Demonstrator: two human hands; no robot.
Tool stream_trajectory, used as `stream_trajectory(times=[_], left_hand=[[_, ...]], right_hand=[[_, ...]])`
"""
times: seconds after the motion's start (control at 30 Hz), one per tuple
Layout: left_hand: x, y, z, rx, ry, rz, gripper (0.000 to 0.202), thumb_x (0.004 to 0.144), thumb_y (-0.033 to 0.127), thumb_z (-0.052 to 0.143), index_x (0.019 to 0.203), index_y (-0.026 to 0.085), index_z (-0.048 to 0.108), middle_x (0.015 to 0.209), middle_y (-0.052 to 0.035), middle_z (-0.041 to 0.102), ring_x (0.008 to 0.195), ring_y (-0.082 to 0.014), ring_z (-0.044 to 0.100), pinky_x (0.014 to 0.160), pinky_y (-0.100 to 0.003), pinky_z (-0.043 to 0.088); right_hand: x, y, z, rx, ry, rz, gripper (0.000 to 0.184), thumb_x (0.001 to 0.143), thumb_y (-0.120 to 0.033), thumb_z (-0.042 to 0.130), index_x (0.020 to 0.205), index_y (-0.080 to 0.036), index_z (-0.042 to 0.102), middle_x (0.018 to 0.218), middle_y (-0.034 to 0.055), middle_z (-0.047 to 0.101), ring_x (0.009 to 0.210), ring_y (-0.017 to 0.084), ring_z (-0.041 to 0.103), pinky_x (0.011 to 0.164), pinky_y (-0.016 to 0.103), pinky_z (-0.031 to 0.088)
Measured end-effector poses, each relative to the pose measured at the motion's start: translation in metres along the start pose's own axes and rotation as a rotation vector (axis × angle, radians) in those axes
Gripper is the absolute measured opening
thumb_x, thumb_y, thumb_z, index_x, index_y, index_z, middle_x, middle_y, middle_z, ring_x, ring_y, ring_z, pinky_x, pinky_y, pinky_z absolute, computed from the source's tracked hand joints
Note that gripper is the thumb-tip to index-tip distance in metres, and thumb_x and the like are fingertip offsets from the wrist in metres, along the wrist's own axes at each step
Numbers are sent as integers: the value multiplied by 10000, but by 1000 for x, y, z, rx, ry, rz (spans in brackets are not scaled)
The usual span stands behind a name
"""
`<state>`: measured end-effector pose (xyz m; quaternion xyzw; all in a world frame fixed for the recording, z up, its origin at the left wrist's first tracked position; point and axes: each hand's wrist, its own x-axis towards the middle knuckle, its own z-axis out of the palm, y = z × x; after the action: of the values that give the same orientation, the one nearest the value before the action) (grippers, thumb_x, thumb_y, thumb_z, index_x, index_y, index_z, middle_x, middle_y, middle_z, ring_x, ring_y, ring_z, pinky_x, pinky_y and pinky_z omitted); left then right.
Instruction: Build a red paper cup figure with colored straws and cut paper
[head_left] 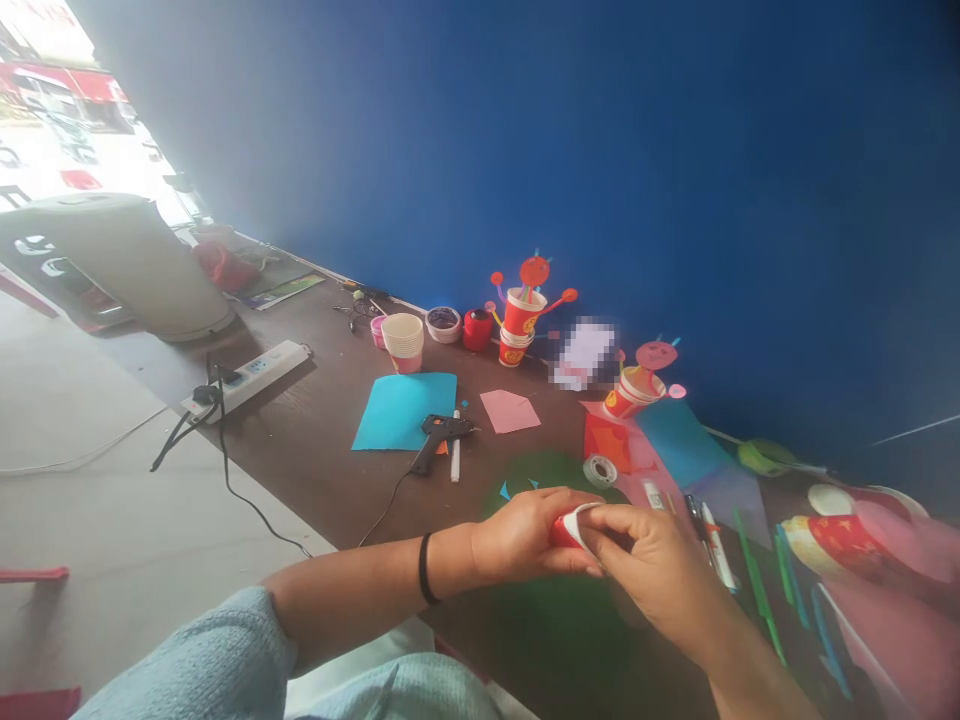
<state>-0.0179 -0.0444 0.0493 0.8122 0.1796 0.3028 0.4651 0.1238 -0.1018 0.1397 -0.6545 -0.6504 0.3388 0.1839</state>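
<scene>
Both hands clamp the small red paper cup (559, 533) above the green paper sheet (553, 470), left hand (525, 535) gripping its base, right hand (652, 565) pinching its rim.

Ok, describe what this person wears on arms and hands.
The left hand and right hand are bare, no gloves. The left arm wears a light blue sleeve pushed up to the elbow and a thin black band on the wrist. The right forearm is unsleeved.
</scene>
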Motion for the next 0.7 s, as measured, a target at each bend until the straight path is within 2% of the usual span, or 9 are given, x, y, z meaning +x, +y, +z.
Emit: stream_trajectory(times=[0.13,0.33,0.53,0.7], left_hand=[[1,1,-4,-24,-72,-33,586,751,497,623,1223,173,498,1093,-99,635,999,-224,607,839,-299,465],[-2,-1,2,82,-4,2,683,718,559,620,1232,128,487,1085,-144,634,990,-241,610,866,-336,465],[-5,-3,8,112,18,-6,719,722,591,592,1250,122,458,1087,-158,622,994,-247,603,863,-352,471],[-3,-2,4,75,-38,33,659,732,555,608,1233,146,479,1100,-136,626,1008,-239,595,875,-335,459]], right_hand=[[1,-1,0,47,1,33,325,838,-341,465,656,-200,695,546,-31,613,587,140,578,527,185,413],[-1,4,3,48,13,23,331,827,-304,475,556,-193,629,524,-39,598,528,113,538,485,176,374],[-2,5,5,75,10,34,325,823,-306,468,571,-193,639,515,-39,590,523,116,541,473,181,375],[-3,5,5,95,-16,13,341,830,-337,469,585,-184,649,556,-29,621,573,131,573,516,184,411]])
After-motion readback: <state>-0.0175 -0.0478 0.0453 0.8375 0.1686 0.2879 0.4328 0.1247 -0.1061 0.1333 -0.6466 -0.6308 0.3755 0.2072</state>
